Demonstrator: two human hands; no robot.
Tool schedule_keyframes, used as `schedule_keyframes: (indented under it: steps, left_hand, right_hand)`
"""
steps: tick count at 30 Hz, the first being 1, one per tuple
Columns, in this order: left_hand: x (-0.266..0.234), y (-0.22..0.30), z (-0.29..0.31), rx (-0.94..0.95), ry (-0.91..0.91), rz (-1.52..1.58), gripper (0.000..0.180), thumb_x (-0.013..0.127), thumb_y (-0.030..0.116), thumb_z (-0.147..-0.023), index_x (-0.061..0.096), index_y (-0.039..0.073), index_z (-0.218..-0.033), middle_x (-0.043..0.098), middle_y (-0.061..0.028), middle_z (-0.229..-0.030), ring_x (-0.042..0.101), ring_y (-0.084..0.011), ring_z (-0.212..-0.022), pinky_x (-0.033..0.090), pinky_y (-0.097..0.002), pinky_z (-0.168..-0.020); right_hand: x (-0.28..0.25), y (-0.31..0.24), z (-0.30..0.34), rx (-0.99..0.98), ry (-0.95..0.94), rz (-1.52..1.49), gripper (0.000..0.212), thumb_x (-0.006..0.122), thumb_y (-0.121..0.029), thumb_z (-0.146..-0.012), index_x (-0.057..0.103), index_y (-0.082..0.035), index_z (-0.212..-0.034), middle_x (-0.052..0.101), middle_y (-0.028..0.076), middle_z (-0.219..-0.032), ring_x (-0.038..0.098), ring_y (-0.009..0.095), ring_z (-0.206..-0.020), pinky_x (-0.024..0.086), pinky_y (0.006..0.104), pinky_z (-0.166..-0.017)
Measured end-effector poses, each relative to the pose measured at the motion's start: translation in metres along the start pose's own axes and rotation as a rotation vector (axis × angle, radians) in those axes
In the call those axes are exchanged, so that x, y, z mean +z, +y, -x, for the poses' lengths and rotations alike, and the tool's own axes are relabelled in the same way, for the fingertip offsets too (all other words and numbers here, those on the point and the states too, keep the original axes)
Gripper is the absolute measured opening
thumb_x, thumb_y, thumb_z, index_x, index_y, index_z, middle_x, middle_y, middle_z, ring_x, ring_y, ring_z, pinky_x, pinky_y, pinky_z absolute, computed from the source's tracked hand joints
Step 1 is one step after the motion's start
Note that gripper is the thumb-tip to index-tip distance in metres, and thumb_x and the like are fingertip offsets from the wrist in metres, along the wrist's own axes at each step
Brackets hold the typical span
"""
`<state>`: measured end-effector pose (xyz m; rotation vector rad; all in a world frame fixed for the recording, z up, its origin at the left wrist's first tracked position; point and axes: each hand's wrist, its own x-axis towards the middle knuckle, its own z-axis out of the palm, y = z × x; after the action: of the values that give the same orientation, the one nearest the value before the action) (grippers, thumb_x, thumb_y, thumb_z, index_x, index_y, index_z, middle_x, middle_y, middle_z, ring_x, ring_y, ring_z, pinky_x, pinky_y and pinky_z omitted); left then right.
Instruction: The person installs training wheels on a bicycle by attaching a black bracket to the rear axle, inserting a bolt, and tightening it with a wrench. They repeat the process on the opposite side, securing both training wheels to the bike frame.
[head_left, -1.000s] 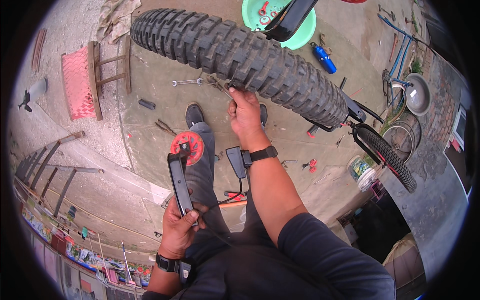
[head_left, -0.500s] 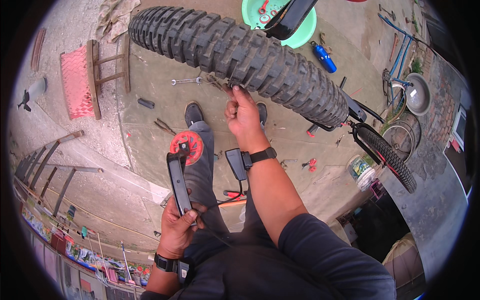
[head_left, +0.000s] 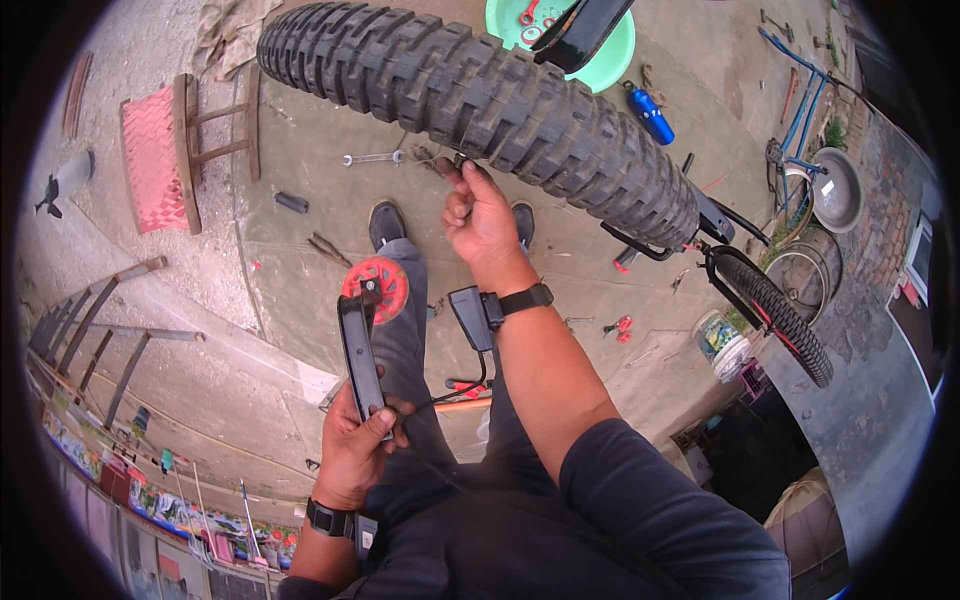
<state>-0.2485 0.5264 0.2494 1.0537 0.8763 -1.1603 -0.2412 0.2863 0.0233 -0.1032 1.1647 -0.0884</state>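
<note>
Evidently the left grip [head_left: 362,435] was closed firmly around a black bar [head_left: 360,345], its thumb laid flat across the lower end. The bar rose above that grip, bowing a little, and carried a red wheel [head_left: 385,290] at its far end, in front of a dark trouser leg [head_left: 405,350].

Well beyond the left grip and a little to its right, the right grip [head_left: 480,215] was raised to the near edge of a big knobbly tyre [head_left: 470,95]. Its thumb and forefinger were stretched toward the tread and its other fingers curled in; whether the tips pinched the small dark piece there, I could not tell. The tyre sloped across just past this grip, from upper left down to the right.

A double-ended wrench [head_left: 372,158] lay on the floor to the left of the right grip, with a short black cylinder [head_left: 291,202] farther out on that side. A stool [head_left: 155,160] with a red woven seat stood well to the left. Beyond the tyre from the right grip sat a pale green basin [head_left: 612,60], and a blue bottle [head_left: 650,115] lay farther right. A second tyre [head_left: 795,315] was well off to that grip's right.
</note>
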Motion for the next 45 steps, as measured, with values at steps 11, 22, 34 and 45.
schedule_keyframes:
  steps: [11, 22, 34, 45]
  left_hand:
    - [0.029, 0.013, -0.053, -0.015, -0.126, -0.304, 0.027, 0.058, 0.009, -0.098, 0.051, 0.004, -0.123, 0.071, -0.0068, -0.096, 0.061, -0.0083, -0.063, 0.043, -0.019, -0.053]
    - [0.074, -0.008, -0.076, 0.029, -0.213, -0.505, 0.031, 0.057, 0.009, -0.097, 0.05, 0.003, -0.127, 0.068, -0.0055, -0.095, 0.061, -0.0074, -0.065, 0.044, -0.0191, -0.055]
    - [0.067, -0.035, -0.063, 0.26, -0.155, -0.676, 0.026, 0.061, 0.004, -0.096, 0.055, 0.0, -0.121, 0.066, -0.0048, -0.097, 0.065, -0.0129, -0.084, 0.053, -0.0287, -0.07]
    - [0.089, -0.053, -0.085, 0.957, -0.096, -1.347, 0.033, 0.077, 0.005, -0.074, 0.068, 0.012, -0.105, 0.059, -0.0065, -0.084, 0.064, -0.0277, -0.073, 0.051, -0.0376, -0.061]
  right_hand:
    - [-0.045, -0.025, 0.046, 0.036, -0.052, 0.481, 0.022, 0.061, -0.025, -0.098, 0.065, -0.009, -0.113, 0.069, 0.008, -0.105, 0.061, 0.013, -0.068, 0.042, 0.0258, -0.058]
    - [-0.04, -0.013, 0.117, 0.248, -0.293, 0.582, 0.044, 0.052, -0.043, -0.102, 0.061, -0.002, -0.115, 0.068, 0.009, -0.108, 0.068, 0.019, -0.091, 0.055, 0.034, -0.079]
    - [-0.049, -0.025, 0.15, 0.375, -0.229, 0.325, 0.044, 0.043, -0.035, -0.106, 0.06, 0.004, -0.118, 0.065, 0.021, -0.123, 0.064, 0.031, -0.114, 0.053, 0.041, -0.092]
    - [-0.07, -0.053, 0.185, 0.339, -0.146, 0.231, 0.041, 0.042, -0.034, -0.106, 0.059, 0.001, -0.12, 0.067, 0.013, -0.113, 0.066, 0.025, -0.103, 0.051, 0.0399, -0.092]
